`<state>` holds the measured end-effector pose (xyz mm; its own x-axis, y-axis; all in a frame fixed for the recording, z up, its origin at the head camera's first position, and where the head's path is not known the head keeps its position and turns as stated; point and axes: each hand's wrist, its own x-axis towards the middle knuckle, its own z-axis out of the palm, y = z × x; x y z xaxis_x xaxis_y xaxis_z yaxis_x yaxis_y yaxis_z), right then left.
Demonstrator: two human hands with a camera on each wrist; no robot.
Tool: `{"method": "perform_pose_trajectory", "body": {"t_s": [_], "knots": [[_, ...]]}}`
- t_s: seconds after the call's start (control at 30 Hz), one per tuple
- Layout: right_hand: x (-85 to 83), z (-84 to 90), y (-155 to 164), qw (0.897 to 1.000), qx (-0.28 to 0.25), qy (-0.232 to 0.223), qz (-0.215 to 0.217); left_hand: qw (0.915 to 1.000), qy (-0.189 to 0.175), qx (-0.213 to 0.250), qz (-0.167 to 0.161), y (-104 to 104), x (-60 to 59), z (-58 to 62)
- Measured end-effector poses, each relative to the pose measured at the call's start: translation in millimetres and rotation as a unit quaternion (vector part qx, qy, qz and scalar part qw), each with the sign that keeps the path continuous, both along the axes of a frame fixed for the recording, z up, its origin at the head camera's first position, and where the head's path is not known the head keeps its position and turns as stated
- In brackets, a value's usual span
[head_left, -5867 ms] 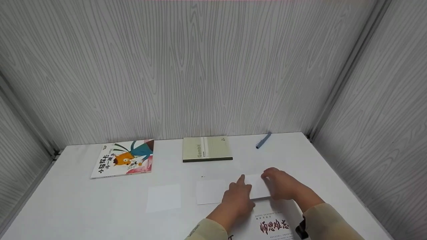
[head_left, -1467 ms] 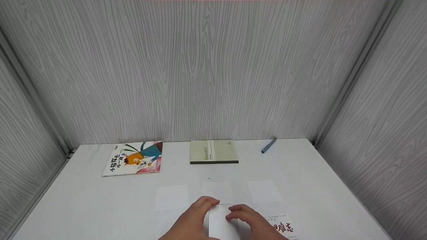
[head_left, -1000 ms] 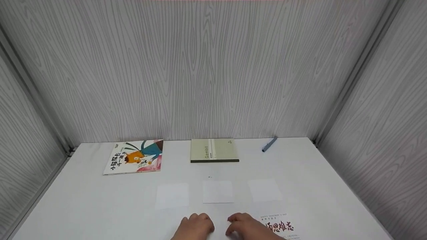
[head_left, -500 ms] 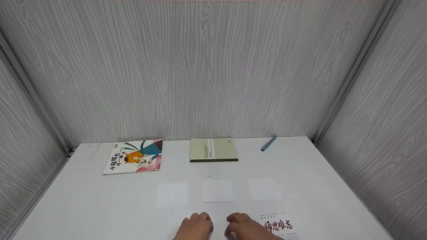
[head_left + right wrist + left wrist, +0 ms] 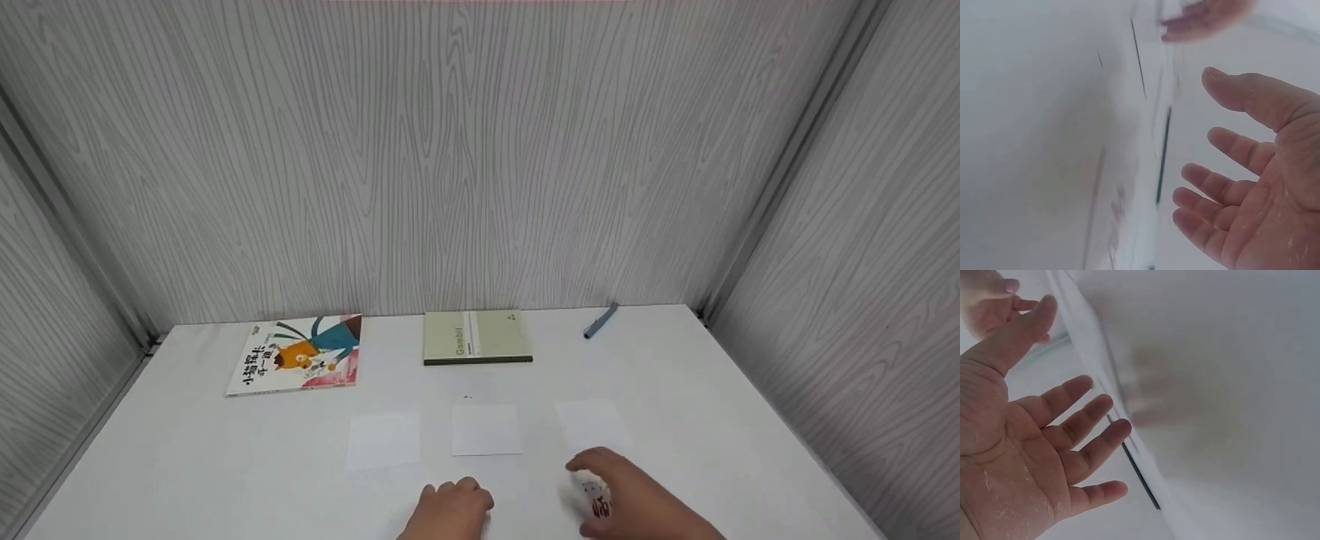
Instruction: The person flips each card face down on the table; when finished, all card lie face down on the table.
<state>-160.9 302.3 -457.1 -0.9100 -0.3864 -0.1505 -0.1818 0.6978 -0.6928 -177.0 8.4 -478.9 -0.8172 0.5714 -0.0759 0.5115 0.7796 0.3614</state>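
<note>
At the front of the head view my left hand point(image 5: 450, 510) is low over the white table, palm down. The left wrist view shows that hand point(image 5: 1044, 439) with fingers spread and nothing in them. My right hand point(image 5: 637, 499) is over a white printed piece with red characters point(image 5: 600, 504), mostly hidden and visible between thumb and fingers. In the right wrist view the right hand point(image 5: 1258, 180) has its thumb apart and fingers loosely bent, holding nothing. Beyond the hands lie a left white card point(image 5: 384, 441), a middle white card point(image 5: 486, 430) and a right white card point(image 5: 592, 422).
Along the back of the table point(image 5: 187, 450) lie a picture book with an orange animal point(image 5: 296, 356), a green Gambit notebook point(image 5: 478, 337) and a blue pen point(image 5: 601, 321). Grey wood-patterned panels point(image 5: 420, 150) enclose the back and both sides.
Earlier both hands were at the right card, then held a white piece at the front middle. They let go, and just now the right hand moved right over the red-lettered piece.
</note>
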Motion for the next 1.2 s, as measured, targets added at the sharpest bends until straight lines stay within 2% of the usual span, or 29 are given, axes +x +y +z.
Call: {"method": "perform_pose_trajectory", "body": {"t_s": [0.1, 0.3, 0.47, 0.6, 0.73, 0.9, 1.07, 1.2], "knots": [[-1.3, 1.5, 22, 0.999, 0.003, 0.015, -0.04, 0.9998, -0.009, 0.012, -0.009, 17, 2.8, 10.6], [-1.0, -5.5, 56, 0.995, 0.01, 0.009, -0.101, 0.998, 0.021, 0.057, -0.019, 55, 5.2, 21.0], [0.9, -13.3, 69, 0.988, 0.029, 0.002, -0.152, 0.9974, 0.004, 0.069, -0.022, 93, 2.2, 21.3], [3.4, -19.4, 72, 0.985, 0.037, -0.01, -0.168, 0.9979, -0.002, 0.061, -0.021, 121, -0.7, 14.8], [4.7, -22.2, 75, 0.987, 0.044, -0.016, -0.154, 0.9987, -0.001, 0.049, -0.015, 137, -6.1, 4.0], [3.1, -23.5, 79, 0.994, 0.037, -0.015, -0.104, 0.9996, -0.004, 0.024, -0.011, 146, -13.2, -7.6], [3.7, -23.8, 84, 0.997, 0.034, 0.002, -0.064, 0.9999, 0.002, -0.001, -0.011, 153, -15.4, -10.2], [2.6, -24.1, 86, 0.998, 0.039, 0.014, -0.043, 1.0, -0.005, -0.002, 0.008, 157, -15.1, -9.7]]}}
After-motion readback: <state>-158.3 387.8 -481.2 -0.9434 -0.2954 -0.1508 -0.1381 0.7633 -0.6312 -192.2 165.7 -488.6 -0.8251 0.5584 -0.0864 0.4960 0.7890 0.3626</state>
